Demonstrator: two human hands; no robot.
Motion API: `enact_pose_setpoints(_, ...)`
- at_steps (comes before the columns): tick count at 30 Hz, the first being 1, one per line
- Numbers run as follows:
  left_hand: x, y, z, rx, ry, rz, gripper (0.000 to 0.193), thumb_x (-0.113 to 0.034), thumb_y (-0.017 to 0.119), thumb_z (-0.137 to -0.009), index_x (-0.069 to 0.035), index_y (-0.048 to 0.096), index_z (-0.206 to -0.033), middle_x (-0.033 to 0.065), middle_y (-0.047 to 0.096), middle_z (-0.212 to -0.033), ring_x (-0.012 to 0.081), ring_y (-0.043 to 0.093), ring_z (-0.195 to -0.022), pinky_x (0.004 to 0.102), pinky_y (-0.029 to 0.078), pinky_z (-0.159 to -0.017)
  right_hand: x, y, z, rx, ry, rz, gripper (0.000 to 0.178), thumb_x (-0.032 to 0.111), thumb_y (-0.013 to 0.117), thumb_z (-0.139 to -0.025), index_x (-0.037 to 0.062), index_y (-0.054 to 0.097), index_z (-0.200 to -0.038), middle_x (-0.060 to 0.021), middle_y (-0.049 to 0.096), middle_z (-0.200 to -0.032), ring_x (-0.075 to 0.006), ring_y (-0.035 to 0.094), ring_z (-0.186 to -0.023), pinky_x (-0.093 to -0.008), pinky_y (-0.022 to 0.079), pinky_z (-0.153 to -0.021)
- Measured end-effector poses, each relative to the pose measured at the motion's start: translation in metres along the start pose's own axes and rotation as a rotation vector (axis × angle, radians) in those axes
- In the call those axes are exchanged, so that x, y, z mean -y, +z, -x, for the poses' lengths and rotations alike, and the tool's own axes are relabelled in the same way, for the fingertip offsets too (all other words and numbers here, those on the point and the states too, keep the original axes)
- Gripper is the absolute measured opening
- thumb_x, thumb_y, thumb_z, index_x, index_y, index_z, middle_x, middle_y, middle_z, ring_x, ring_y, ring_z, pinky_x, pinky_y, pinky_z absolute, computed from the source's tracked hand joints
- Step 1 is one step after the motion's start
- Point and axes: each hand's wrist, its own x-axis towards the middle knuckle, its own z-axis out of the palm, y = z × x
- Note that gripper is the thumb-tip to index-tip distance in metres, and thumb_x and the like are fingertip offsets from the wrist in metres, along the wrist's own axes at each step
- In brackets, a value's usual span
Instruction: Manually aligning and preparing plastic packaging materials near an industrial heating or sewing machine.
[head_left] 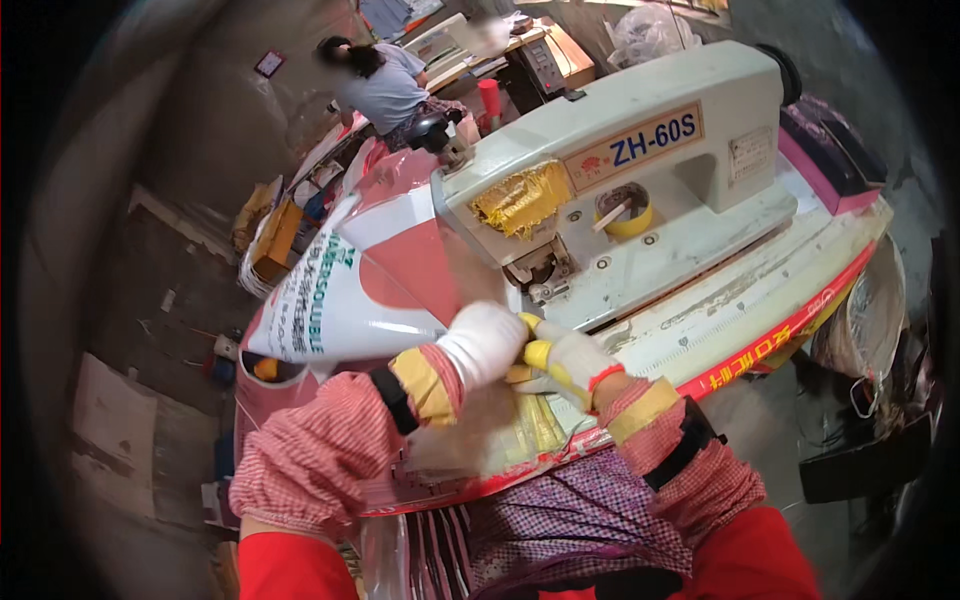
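My left hand [483,343], in a white glove, is closed and slightly blurred in front of the sewing machine [640,190]. My right hand [565,362] wears a pale glove with yellow fingertips, its fingers curled in against the left. What they pinch between them is hidden. Just left of the needle area, a large red and white printed plastic sack [385,275] spreads over the table and hangs past its left side. Below my hands are yellow strips [538,422] and a blurred brownish patch.
A yellow tape roll [628,212] lies on the machine bed, and a yellow cloth [522,200] covers part of its head. The pink and black box [830,155] stands right of the machine. Farther back, another person [390,85] sits near a second workbench. A plastic bag [868,320] hangs at right.
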Motion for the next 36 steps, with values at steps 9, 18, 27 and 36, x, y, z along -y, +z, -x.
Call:
enact_pose_setpoints(9, 0.046, 0.056, 0.09, -0.299, -0.223, 0.125, 0.009, -0.011, 0.056, -0.069, -0.011, 0.063, -0.074, 0.0099, 0.061, -0.069, 0.0284, 0.061, -0.067, 0.0391, 0.049, -0.061, -0.024, 0.042, -0.014, -0.273, -0.697, 1.512, 0.064, 0.019, 0.064, -0.073, -0.0031, 0.036, -0.127, -0.0183, 0.047, -0.122, -0.0346, 0.048, -0.11, -0.0374, 0.041, -0.093)
enact_pose_setpoints(18, 0.026, -0.04, 0.325, -0.677, -0.299, -0.318, 0.018, -0.01, 0.062, -0.058, -0.007, 0.054, -0.074, 0.0095, 0.057, -0.098, 0.0252, 0.055, -0.093, 0.0382, 0.044, -0.087, -0.022, 0.101, -0.077, -0.232, -0.862, 2.104, 0.036, 0.013, 0.063, -0.065, 0.0021, 0.059, -0.099, -0.0173, 0.055, -0.111, -0.0347, 0.052, -0.097, -0.0415, 0.043, -0.086)
enact_pose_setpoints(27, -0.014, 0.139, 0.409, -0.925, -1.302, 0.577, 0.064, -0.037, 0.052, -0.088, 0.002, 0.03, -0.134, 0.0215, 0.033, -0.138, 0.0307, 0.038, -0.124, 0.0358, 0.032, -0.102, -0.151, 0.228, 0.015, 0.995, -0.551, 0.971, 0.038, 0.038, 0.059, -0.08, 0.0082, 0.06, -0.103, -0.015, 0.062, -0.092, -0.0309, 0.06, -0.079, -0.0382, 0.049, -0.071)
enact_pose_setpoints(36, -0.129, 0.178, 0.424, -1.179, -1.279, 2.042, 0.044, -0.036, 0.037, -0.096, 0.0, 0.048, -0.12, 0.0046, 0.056, -0.108, 0.011, 0.051, -0.098, 0.027, 0.042, -0.083, -0.109, 0.106, 0.064, 1.317, 0.027, 1.113, 0.054, 0.04, 0.06, -0.082, -0.0004, 0.052, -0.116, -0.0103, 0.056, -0.115, -0.0252, 0.047, -0.114, -0.0361, 0.039, -0.094)
